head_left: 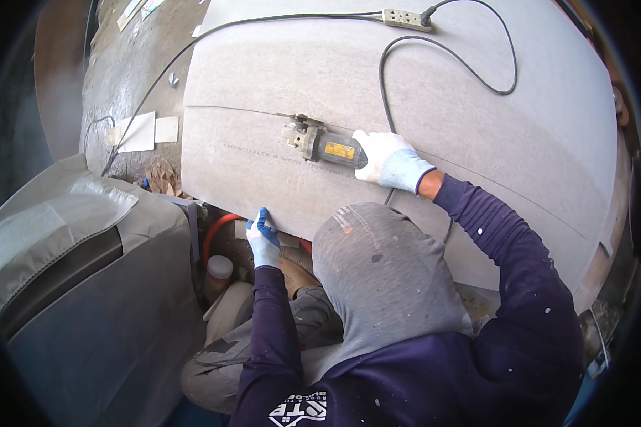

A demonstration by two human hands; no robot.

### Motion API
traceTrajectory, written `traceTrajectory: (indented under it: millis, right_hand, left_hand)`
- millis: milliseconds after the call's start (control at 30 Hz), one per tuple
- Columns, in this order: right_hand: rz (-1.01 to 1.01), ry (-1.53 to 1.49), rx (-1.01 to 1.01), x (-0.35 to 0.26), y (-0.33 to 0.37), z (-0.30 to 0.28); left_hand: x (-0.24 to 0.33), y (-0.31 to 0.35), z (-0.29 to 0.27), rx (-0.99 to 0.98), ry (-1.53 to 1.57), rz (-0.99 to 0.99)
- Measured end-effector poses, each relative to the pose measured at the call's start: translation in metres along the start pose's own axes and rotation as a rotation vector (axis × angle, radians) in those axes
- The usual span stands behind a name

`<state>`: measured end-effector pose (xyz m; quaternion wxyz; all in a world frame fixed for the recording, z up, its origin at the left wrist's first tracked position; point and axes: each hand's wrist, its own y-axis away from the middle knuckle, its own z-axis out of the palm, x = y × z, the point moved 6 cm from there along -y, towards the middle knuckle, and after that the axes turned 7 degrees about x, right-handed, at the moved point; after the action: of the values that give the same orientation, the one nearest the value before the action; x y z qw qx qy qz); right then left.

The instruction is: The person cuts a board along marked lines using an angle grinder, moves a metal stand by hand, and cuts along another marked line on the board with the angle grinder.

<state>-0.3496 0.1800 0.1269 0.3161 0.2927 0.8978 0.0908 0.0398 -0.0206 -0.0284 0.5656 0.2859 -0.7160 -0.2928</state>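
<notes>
Angle grinder (pixel 325 146) lying on the grey board (pixel 477 85), long axis running from 9 to 3 o'clock, disc end at 9 on the scored cut line (pixel 228 109). Right hand (pixel 381 156), gloved, fingers clenched round the grinder's rear body from 3 o'clock. Left hand (pixel 263 238), at 7 o'clock from the tool, fingers grasping the board's near edge. Power cord (pixel 434 50) trails toward 12.

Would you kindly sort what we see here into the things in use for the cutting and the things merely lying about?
In use:
- angle grinder, held by the right hand
- grey board, its near edge gripped by the left hand
- black cord and power strip

Lying about:
- white tile pieces
- capped jar
- grey covered bulk
</notes>
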Motion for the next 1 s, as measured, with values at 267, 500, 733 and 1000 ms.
traceTrajectory:
  millis: [267,500,733,1000]
  right_hand:
    - [0.037,0.005,-0.043,0.005,0.009,-0.003]
    - [0.042,0.012,-0.046,0.013,0.015,-0.004]
    - [0.059,0.011,-0.078,0.014,0.019,-0.011]
    - [0.044,0.009,-0.045,0.022,0.029,-0.01]
  left_hand:
    - [-0.002,0.003,0.0,0.029,-0.041,-0.02]
    - [-0.002,0.007,0.008,0.052,-0.013,-0.023]
    - [0.0,0.007,0.004,0.073,-0.03,-0.026]
    - [0.001,0.011,0.003,0.083,-0.027,-0.009]
